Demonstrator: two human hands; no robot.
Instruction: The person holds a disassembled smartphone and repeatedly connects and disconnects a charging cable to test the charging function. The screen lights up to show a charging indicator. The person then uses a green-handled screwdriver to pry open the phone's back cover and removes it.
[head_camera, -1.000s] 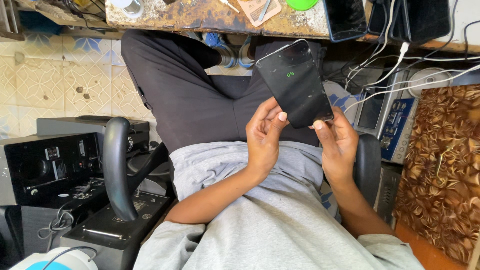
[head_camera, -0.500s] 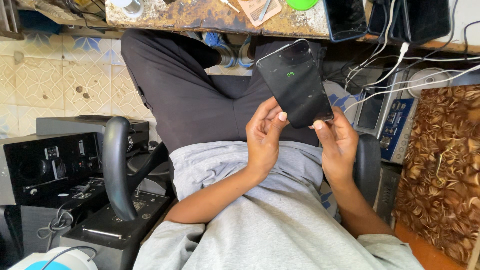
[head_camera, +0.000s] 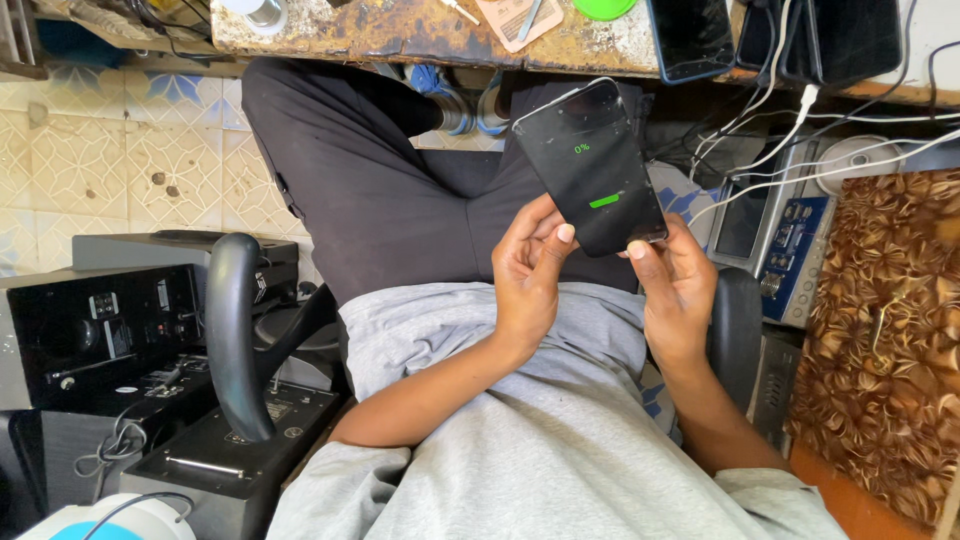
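Both hands, left hand (head_camera: 530, 275) and right hand (head_camera: 672, 290), are gripping the phone (head_camera: 592, 165) by its lower edges above the lap, fingers clenched on its sides; it is probably light, rigid, smooth-glassed and fragile, so edge grips suit it.

1. Even, soft daylight; no hard shadows.
2. The phone (head_camera: 592, 168) screen glows faintly, with slight glare on its glass.
3. Under the workbench (head_camera: 420, 35) it is dim.
4. Edges look bent, perhaps from lens distortion.
5. Focus is sharp throughout.
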